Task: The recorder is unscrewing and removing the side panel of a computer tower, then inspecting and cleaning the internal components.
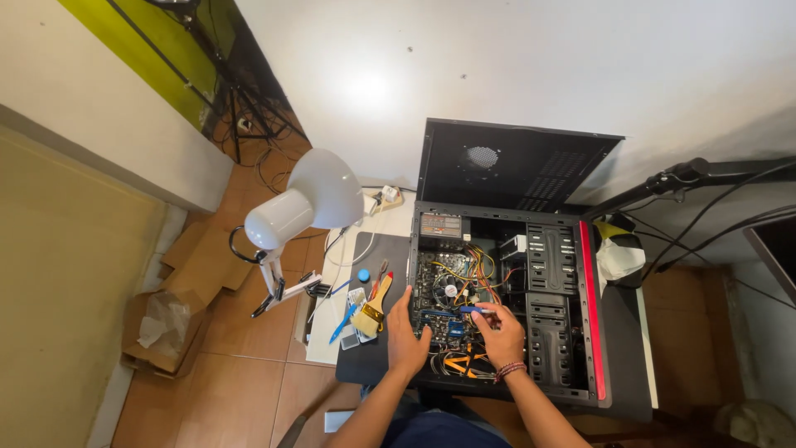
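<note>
Pinching a blue tool [474, 310] in right hand [500, 336] over the motherboard [448, 303], left hand [406, 338] flat, fingers spread, on the case [590, 311] edge.

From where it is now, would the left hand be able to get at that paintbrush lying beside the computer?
Probably yes. The left hand rests at the left edge of the open computer case, and the paintbrush lies just to its left on the desk mat. Nothing stands between them; only small tools lie near it.
</note>
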